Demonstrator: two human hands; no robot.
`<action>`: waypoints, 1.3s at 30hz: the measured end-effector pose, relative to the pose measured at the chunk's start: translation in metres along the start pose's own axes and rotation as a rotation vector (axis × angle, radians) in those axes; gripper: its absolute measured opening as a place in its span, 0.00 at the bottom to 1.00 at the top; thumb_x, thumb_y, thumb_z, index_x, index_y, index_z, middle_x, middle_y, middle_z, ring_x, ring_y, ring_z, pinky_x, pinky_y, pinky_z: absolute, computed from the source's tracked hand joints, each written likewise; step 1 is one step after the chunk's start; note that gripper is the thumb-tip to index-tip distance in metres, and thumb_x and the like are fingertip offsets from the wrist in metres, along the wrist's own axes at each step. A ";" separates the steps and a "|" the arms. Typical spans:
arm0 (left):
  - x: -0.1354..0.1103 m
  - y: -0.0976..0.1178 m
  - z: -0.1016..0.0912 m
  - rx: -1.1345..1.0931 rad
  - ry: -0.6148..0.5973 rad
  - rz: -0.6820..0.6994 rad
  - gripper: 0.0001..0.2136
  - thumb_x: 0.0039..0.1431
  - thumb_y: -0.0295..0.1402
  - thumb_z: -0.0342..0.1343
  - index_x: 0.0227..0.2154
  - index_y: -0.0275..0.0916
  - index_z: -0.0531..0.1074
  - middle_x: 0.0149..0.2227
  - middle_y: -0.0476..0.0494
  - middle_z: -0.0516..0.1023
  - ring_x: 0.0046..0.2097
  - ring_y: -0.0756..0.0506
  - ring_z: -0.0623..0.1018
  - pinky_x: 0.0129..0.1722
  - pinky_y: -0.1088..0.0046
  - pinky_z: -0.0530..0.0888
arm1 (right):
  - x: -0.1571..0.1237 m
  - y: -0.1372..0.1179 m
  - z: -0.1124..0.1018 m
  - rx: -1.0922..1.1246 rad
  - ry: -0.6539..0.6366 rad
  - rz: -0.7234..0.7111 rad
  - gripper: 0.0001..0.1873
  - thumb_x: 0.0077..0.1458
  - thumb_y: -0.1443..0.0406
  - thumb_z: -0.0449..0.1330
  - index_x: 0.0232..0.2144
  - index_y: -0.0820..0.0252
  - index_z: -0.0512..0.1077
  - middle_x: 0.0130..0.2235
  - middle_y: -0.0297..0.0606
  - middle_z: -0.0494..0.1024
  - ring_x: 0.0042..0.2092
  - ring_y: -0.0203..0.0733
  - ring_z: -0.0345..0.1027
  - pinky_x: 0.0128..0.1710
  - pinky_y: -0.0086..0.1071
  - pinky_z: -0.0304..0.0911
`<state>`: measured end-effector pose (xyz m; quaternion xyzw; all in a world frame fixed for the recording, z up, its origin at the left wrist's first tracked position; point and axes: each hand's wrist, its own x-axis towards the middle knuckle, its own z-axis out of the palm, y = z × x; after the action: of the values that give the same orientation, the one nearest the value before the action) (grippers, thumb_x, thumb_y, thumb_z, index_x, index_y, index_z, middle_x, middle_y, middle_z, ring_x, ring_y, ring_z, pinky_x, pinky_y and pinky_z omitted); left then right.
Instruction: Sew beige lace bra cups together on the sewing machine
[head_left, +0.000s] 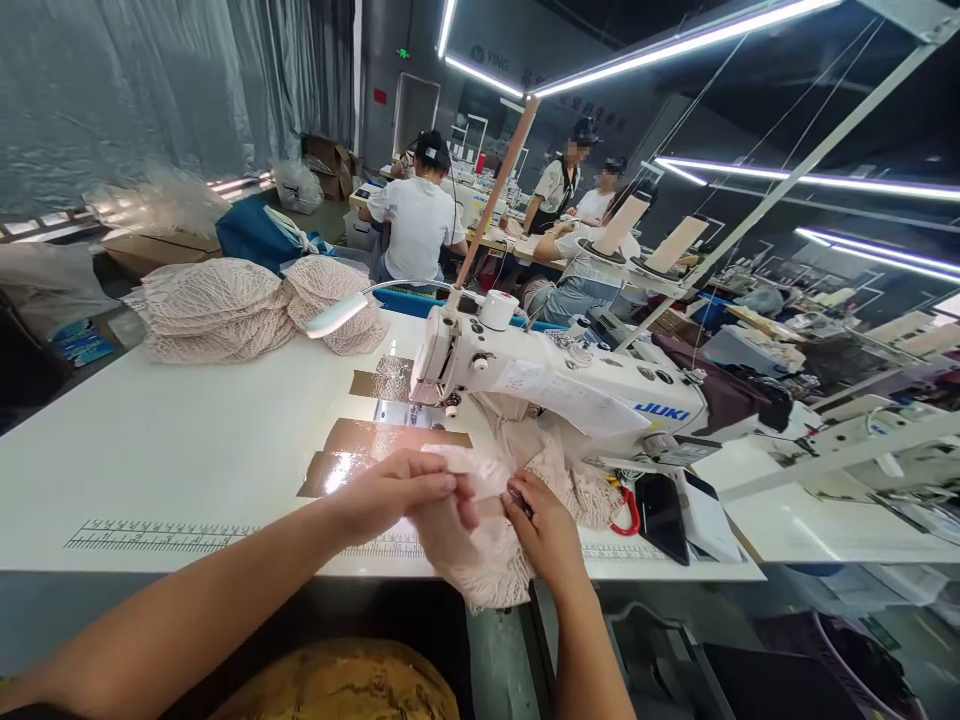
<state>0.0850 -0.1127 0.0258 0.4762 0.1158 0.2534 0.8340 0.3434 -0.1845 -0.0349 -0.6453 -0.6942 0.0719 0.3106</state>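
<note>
A pale pink lace fabric piece [480,550] is stretched between my hands over the table's front edge, with its fringed end hanging down. My left hand [416,490] is closed on the upper edge of the fabric, thumb over the fingers. On the other side, my right hand [541,525] grips the same fabric; a small dark object shows between its fingers, too little of it visible to name. Just beyond stands a white sewing machine [555,375], its needle area left of and behind the fabric. More pink lace [555,460] lies bunched under the machine's arm.
Two lace stacks [217,310] sit at the table's far left. Red-handled scissors [628,512] and a dark phone [661,515] lie on the right. A small lamp [337,315] leans over the table. A printed ruler [165,535] runs along the front. Other people work behind.
</note>
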 end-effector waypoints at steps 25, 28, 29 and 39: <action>-0.105 0.036 -0.088 0.745 0.460 0.060 0.17 0.57 0.45 0.59 0.43 0.38 0.77 0.51 0.40 0.77 0.56 0.35 0.72 0.55 0.60 0.69 | 0.041 -0.141 0.047 0.586 -0.409 -0.064 0.22 0.65 0.54 0.51 0.55 0.54 0.71 0.39 0.38 0.79 0.42 0.42 0.72 0.46 0.37 0.67; -0.104 0.039 -0.083 0.757 0.322 0.027 0.17 0.58 0.43 0.58 0.44 0.36 0.75 0.42 0.42 0.78 0.48 0.39 0.75 0.46 0.67 0.72 | 0.055 -0.154 0.060 0.664 -0.498 -0.012 0.23 0.61 0.52 0.56 0.55 0.54 0.72 0.44 0.40 0.79 0.46 0.46 0.72 0.49 0.41 0.66; -0.105 0.040 -0.083 0.752 0.299 0.019 0.17 0.58 0.43 0.57 0.44 0.35 0.75 0.39 0.43 0.77 0.44 0.41 0.75 0.43 0.69 0.72 | 0.059 -0.157 0.063 0.694 -0.519 0.018 0.23 0.60 0.52 0.58 0.54 0.53 0.73 0.46 0.41 0.80 0.48 0.47 0.72 0.50 0.43 0.66; -0.106 0.039 -0.087 0.752 0.173 0.061 0.12 0.55 0.39 0.59 0.35 0.35 0.71 0.26 0.53 0.64 0.27 0.52 0.63 0.26 0.79 0.62 | 0.078 -0.176 0.076 0.890 -0.674 0.016 0.15 0.55 0.53 0.63 0.30 0.59 0.79 0.28 0.33 0.76 0.33 0.39 0.69 0.34 0.31 0.64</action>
<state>-0.0544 -0.0890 0.0086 0.7289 0.2561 0.2572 0.5804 0.1553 -0.1156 0.0193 -0.3983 -0.6529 0.5628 0.3135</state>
